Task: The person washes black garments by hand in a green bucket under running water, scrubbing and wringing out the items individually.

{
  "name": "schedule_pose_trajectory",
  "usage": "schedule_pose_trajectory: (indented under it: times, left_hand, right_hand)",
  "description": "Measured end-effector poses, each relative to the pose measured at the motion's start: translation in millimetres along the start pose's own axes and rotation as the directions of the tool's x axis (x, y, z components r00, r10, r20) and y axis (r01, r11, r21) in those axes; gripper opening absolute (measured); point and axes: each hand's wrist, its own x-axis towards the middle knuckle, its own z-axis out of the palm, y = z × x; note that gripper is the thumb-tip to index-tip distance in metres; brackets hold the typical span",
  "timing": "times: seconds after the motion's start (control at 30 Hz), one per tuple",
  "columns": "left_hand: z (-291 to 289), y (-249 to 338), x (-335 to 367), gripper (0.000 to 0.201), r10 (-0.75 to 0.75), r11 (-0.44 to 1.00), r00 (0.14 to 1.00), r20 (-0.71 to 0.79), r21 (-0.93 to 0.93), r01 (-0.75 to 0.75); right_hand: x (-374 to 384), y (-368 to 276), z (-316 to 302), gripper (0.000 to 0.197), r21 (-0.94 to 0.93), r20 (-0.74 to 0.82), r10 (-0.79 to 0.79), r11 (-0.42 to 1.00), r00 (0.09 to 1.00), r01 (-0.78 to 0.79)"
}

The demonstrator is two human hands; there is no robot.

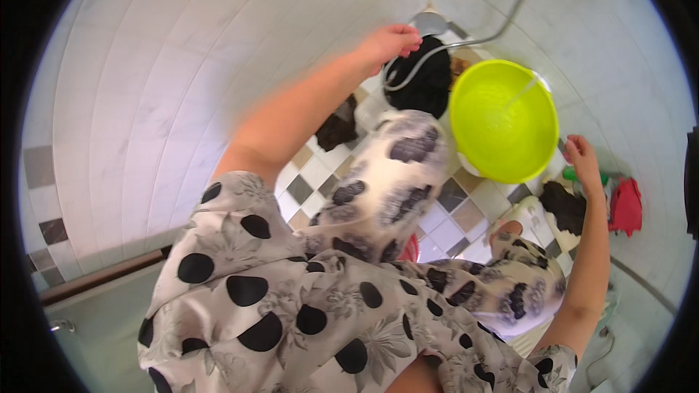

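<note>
My left hand [393,40] reaches far forward with its fingers curled on the top edge of a black cloth [426,80] bunched on the tiled floor. A grey shower head [430,23] lies just beyond that hand, and its thin hose [495,35] loops past the cloth. To the right stands a round yellow-green basin [466,113], and a thin pale line crosses its inside. My right hand [582,160] hovers by the basin's right rim with its fingers apart and nothing in it. My lap, in a pale spotted garment [378,196], fills the lower middle.
White tiled walls curve around a checkered floor [451,196]. Another dark cloth [338,129] lies to the left of the black one. At the right are a dark bundle [564,207], a green item [582,175] and a red object [626,205].
</note>
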Motion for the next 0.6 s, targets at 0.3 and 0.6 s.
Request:
schedule_pose_trajectory:
  times: [0.3,0.6]
  left_hand:
    - [-102.0,-260.9,-66.5,0.083,-0.141,0.606,0.769,-0.623,0.56,0.565]
    - [-117.1,-289.2,-65.5,0.092,-0.537,0.546,0.632,-0.559,0.34,0.765]
  right_hand:
    - [59.0,-158.7,198.5,0.031,0.133,0.276,0.01,0.99,0.961,-0.049]
    - [42.6,-140.8,191.8,0.031,0.26,0.306,0.176,0.93,0.936,-0.26]
